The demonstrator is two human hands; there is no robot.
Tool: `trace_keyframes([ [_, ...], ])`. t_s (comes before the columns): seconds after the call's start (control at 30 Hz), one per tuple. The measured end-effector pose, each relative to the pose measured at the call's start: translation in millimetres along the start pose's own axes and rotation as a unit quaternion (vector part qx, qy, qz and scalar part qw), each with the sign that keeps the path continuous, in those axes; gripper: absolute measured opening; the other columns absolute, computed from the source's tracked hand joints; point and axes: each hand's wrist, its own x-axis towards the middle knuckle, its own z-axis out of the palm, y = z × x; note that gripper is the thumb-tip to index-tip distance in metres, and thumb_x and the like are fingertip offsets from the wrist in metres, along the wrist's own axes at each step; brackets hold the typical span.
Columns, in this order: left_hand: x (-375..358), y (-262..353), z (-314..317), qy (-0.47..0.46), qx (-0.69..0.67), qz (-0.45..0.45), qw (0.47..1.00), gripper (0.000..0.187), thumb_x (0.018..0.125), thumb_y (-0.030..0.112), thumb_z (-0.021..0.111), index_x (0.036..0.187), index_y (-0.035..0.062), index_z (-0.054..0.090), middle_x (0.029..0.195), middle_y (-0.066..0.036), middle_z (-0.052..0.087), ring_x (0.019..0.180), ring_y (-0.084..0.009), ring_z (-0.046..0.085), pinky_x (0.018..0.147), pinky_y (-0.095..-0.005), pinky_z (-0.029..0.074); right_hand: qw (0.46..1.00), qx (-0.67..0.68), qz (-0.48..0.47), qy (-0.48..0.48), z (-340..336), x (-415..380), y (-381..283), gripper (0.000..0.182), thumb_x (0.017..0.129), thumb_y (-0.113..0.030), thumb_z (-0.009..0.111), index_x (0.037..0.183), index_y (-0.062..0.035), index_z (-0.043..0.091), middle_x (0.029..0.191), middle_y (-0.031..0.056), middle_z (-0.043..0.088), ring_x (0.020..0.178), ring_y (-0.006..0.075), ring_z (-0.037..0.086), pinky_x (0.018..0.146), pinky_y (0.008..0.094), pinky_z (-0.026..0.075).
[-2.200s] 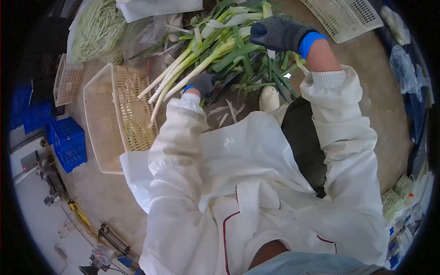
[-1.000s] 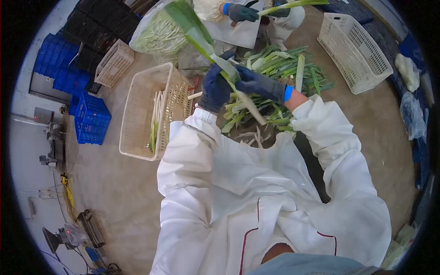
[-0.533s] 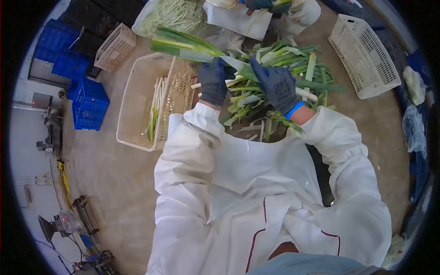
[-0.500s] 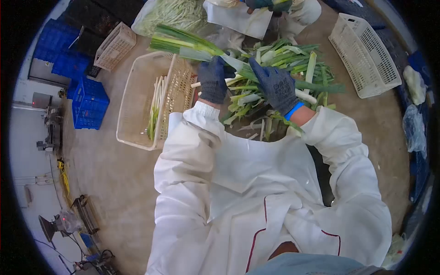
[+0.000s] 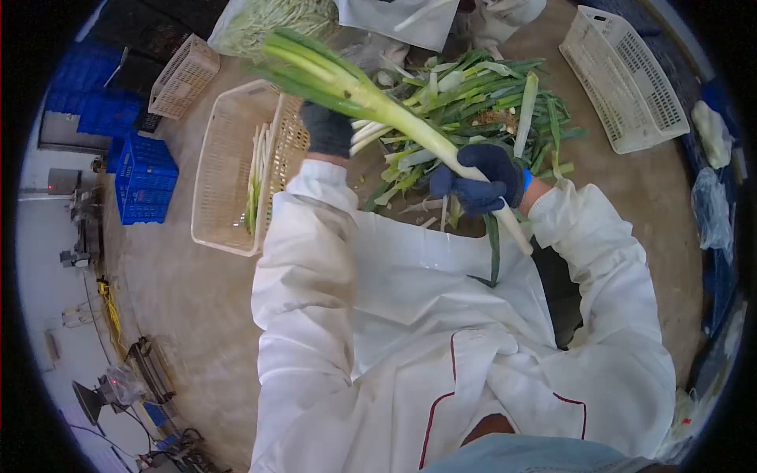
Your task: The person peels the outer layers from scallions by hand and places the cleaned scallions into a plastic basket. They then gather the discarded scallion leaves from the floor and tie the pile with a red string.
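Note:
A long leek [image 5: 410, 122], pale at the root end and green at the top, slants across in front of me. My right hand [image 5: 489, 180], in a dark glove, is closed round its white lower stalk. A dark green leaf [image 5: 494, 248] hangs beneath that hand, over my white apron [image 5: 418, 256]. My left hand [image 5: 327, 130], also gloved, is at the leek's green upper part; its fingers are hidden behind the leaves. Beyond my hands lies a heap of leeks and loose leaves [image 5: 473, 102] on the floor.
To the left stands a cream plastic crate [image 5: 206, 185] holding several trimmed stalks [image 5: 258, 177]. Farther left are a blue crate [image 5: 146, 180] and another pale crate [image 5: 183, 76]. A white crate [image 5: 623, 83] sits at the right. Another person's white apron [image 5: 410, 20] shows at the top.
My right hand has drawn back toward me and turned, now round the white stalk. The left hand has moved left. The leek has come nearer, its root end pointing down right.

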Motion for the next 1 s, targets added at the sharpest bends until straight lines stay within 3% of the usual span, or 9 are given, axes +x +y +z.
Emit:
trace_keyframes([
  [0.1, 7.1, -48.6, -31.3, -0.196, 0.411, 0.035, 0.890, 0.025, 0.091, 0.023, 0.053, 0.112, 0.0106, 0.057, 0.095, -0.009, 0.062, 0.085, -0.0182, 0.061, 0.070, -0.0346, 0.052, 0.995, -0.072, -0.011, 0.069, 8.1, -1.6, -1.4, 0.058, 0.091, -0.039, 0.046, 0.116, 0.0128, 0.049, 0.045, -0.0021, 0.043, 0.033, 0.0047, 0.036, 0.032, 0.0206, 0.031],
  [0.17, -16.6, 11.4, -7.3, -0.171, 0.032, -0.413, 0.894, 0.041, 0.080, 0.020, 0.067, 0.117, 0.0117, 0.053, 0.096, -0.009, 0.061, 0.076, -0.0211, 0.063, 0.065, -0.0322, 0.053, 0.978, -0.142, -0.035, 0.146, 6.1, 0.0, -10.1, 0.058, 0.091, -0.042, 0.046, 0.113, 0.0111, 0.053, 0.045, -0.0025, 0.042, 0.034, 0.0050, 0.037, 0.032, 0.0207, 0.030],
  [0.27, -41.0, 50.4, 21.7, -0.248, 0.021, -0.263, 0.932, 0.033, 0.082, 0.012, 0.063, 0.113, 0.0063, 0.055, 0.087, -0.008, 0.063, 0.071, -0.0195, 0.063, 0.066, -0.0296, 0.053, 0.965, -0.167, -0.043, 0.197, -0.5, 0.6, -18.1, 0.060, 0.092, -0.048, 0.043, 0.109, 0.0076, 0.058, 0.046, -0.0024, 0.044, 0.034, 0.0058, 0.037, 0.033, 0.0209, 0.031],
  [0.5, -33.8, 86.2, 34.2, -0.180, -0.305, -0.309, 0.883, 0.019, 0.088, 0.013, 0.057, 0.103, 0.0014, 0.060, 0.087, -0.010, 0.066, 0.074, -0.0213, 0.065, 0.067, -0.0304, 0.054, 0.932, -0.227, -0.077, 0.271, -10.7, 18.9, -23.4, 0.060, 0.092, -0.051, 0.045, 0.106, 0.0062, 0.060, 0.057, 0.0050, 0.057, 0.046, 0.0125, 0.053, 0.044, 0.0251, 0.044],
  [0.6, -34.2, 91.3, 29.4, -0.109, -0.203, -0.218, 0.948, 0.017, 0.088, 0.013, 0.058, 0.101, 0.0013, 0.060, 0.086, -0.010, 0.066, 0.072, -0.0210, 0.064, 0.064, -0.0289, 0.052, 0.743, -0.488, -0.112, 0.444, -36.9, 16.7, -42.6, 0.060, 0.090, -0.049, 0.050, 0.112, 0.0070, 0.056, 0.077, 0.0153, 0.064, 0.067, 0.0223, 0.062, 0.065, 0.0338, 0.051],
  [0.73, -35.4, 100.7, 16.6, -0.042, -0.215, -0.200, 0.955, 0.016, 0.084, 0.010, 0.062, 0.097, 0.0005, 0.061, 0.084, -0.011, 0.065, 0.070, -0.0203, 0.064, 0.062, -0.0286, 0.050, 0.309, -0.788, -0.263, 0.464, -57.1, 18.5, -64.4, 0.065, 0.086, -0.045, 0.059, 0.125, 0.0048, 0.046, 0.106, 0.0248, 0.060, 0.095, 0.0335, 0.061, 0.088, 0.0418, 0.046],
  [0.83, -47.9, 95.8, 20.8, -0.025, 0.016, -0.070, 0.997, 0.015, 0.082, 0.005, 0.064, 0.095, -0.0007, 0.060, 0.080, -0.011, 0.063, 0.070, -0.0208, 0.063, 0.062, -0.0298, 0.050, 0.316, -0.791, -0.271, 0.448, -33.3, 33.4, -55.5, 0.067, 0.084, -0.041, 0.062, 0.132, 0.0004, 0.040, 0.120, 0.0250, 0.053, 0.107, 0.0372, 0.055, 0.092, 0.0418, 0.044],
  [0.93, -55.9, 96.2, 31.1, 0.027, -0.267, -0.231, 0.935, 0.012, 0.078, 0.006, 0.067, 0.086, -0.0010, 0.062, 0.074, -0.013, 0.063, 0.069, -0.0240, 0.064, 0.062, -0.0328, 0.049, 0.420, -0.775, -0.258, 0.395, -19.7, 53.9, -22.7, 0.061, 0.084, -0.041, 0.062, 0.130, -0.0055, 0.044, 0.112, 0.0211, 0.058, 0.096, 0.0353, 0.060, 0.083, 0.0435, 0.047],
  [1.0, -58.9, 95.7, 29.4, -0.052, 0.005, -0.084, 0.995, 0.011, 0.078, 0.009, 0.066, 0.085, 0.0014, 0.063, 0.075, -0.012, 0.063, 0.069, -0.0259, 0.063, 0.063, -0.0343, 0.049, 0.428, -0.747, -0.289, 0.419, -36.8, 59.8, -3.6, 0.054, 0.087, -0.043, 0.059, 0.128, -0.0086, 0.049, 0.089, 0.0128, 0.063, 0.078, 0.0277, 0.063, 0.070, 0.0403, 0.049],
])
